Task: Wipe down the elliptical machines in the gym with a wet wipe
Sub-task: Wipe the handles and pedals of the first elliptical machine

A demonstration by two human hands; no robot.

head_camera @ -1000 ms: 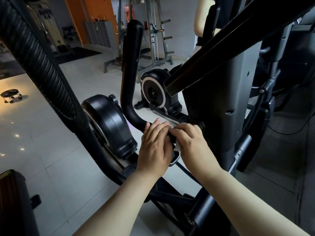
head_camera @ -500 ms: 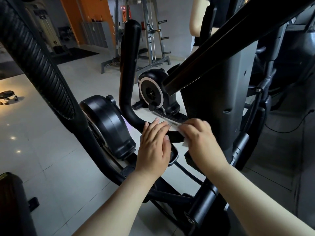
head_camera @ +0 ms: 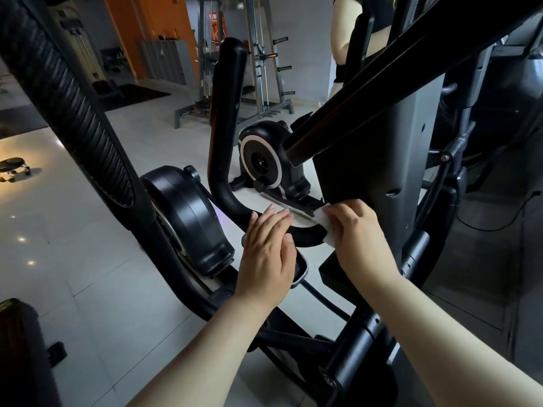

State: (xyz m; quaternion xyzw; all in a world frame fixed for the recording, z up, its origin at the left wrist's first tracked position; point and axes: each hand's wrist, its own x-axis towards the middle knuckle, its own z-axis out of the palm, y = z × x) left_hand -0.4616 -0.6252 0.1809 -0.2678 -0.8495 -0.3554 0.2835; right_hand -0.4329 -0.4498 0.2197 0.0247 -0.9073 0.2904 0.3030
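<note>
Head view, wiping of the lower handlebar bend. My left hand (head_camera: pixel 269 254) and right hand (head_camera: pixel 355 233), pressed together a second ago, now sit apart, and a short stretch of the curved black tubular handlebar (head_camera: pixel 305 237) shows between them. The right hand has slid toward 3 o'clock, to the grey upright column (head_camera: pixel 382 136) of the elliptical machine. I judge that one wiping stroke along this bend is nearly complete and the rest of the bar is still to be covered. The left hand lies flat over the bar with straight fingers, steadying it and gripping nothing. The right hand's curled fingers pinch the white, crumpled wet wipe (head_camera: pixel 324 223), which lies just toward 4 o'clock of the frame centre. The wipe is draped over the top of the bar, touching it, with a loose corner hanging below; most of it is hidden under the fingers. At 9 o'clock of the left hand stands the glossy black flywheel housing (head_camera: pixel 188 218).
</note>
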